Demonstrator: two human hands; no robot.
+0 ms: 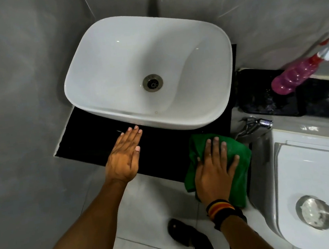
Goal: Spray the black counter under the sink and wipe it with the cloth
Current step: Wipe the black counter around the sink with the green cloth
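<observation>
Where the black counter (162, 155) meets its near right corner, the right hand (215, 171) lies flat with fingers spread on a crumpled green cloth (238, 157), pressing rather than gripping it; the cloth overhangs the front edge. The left hand (124, 157) rests open and empty on the counter, fingers toward the white sink (111, 54). Farther right, a pink spray bottle (292, 76) stands on a dark ledge (268, 101), nozzle toward the top right.
</observation>
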